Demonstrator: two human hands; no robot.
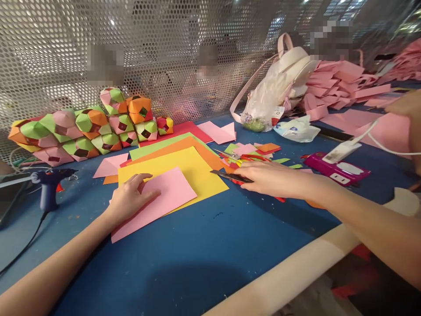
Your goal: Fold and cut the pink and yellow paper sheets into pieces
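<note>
My left hand rests with its fingers apart on a pink sheet, which overlaps a yellow sheet. Orange and green sheets lie beneath the yellow one. To the right, my right hand is closed round a dark, flat cutter, its pointed end over the yellow sheet's right edge. Scissors and small coloured paper scraps lie just behind that hand, which partly hides them.
Folded paper balls are piled at the back left, near a blue glue gun. Behind on the right stand a pale backpack, a purple power strip and pink paper strips. Another person's hand holds pink paper.
</note>
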